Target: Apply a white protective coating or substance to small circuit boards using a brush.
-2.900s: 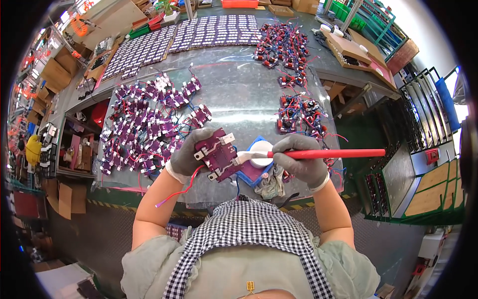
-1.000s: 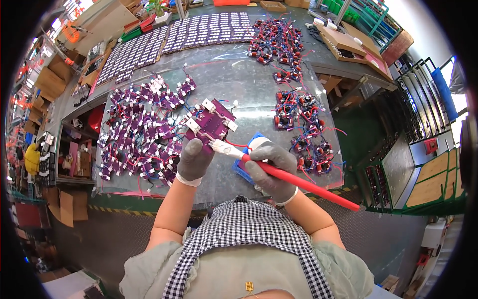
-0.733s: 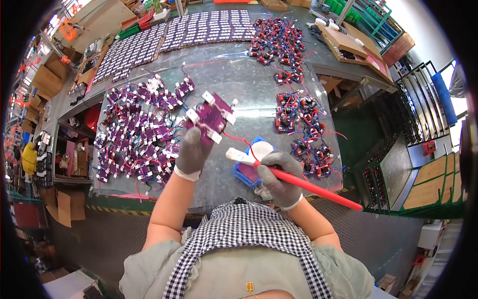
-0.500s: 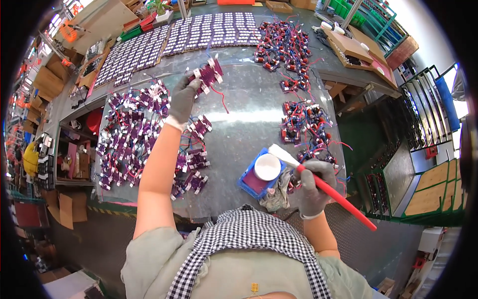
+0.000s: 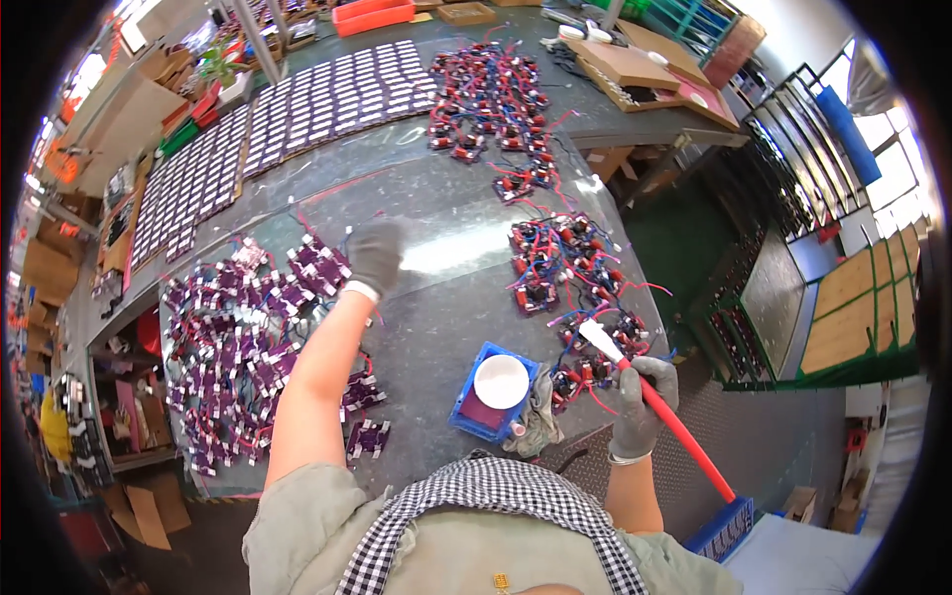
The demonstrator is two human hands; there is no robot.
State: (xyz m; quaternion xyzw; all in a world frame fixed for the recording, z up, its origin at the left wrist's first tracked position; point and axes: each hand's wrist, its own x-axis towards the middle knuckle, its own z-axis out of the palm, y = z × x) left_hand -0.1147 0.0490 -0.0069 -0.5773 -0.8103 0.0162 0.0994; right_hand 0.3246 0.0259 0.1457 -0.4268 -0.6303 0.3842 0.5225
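Left hand (image 5: 375, 256): yours, grey-gloved, left of centre, blurred; whether the fingers are spread or closed, and whether they hold anything, cannot be told. Nearest to it, the upper edge of the purple boards (image 5: 253, 369).

Right hand (image 5: 640, 412): yours, grey-gloved, lower right of centre, fingers closed around the brush.

Brush (image 5: 684, 436): one, red handle slanting down to the right, white bristles pointing up and left across the lower red-part boards (image 5: 575, 248); contact cannot be told.

Purple boards: a loose heap, left of the frame, white tabs and wires attached; one (image 5: 369, 437) lies at its lower right end.

Red-part boards: clusters with red and blue wires, from upper centre down to the right of your table (image 5: 426, 332).

Tray (image 5: 486, 413): blue, lower centre, between your hands; white round pot (image 5: 501, 382) in it.

Cloth (image 5: 538, 421): greyish, crumpled, just right of the tray.

Rows (image 5: 342, 94): white-topped pieces in close ranks, upper left.

Bin (image 5: 372, 17): orange-red, top edge.
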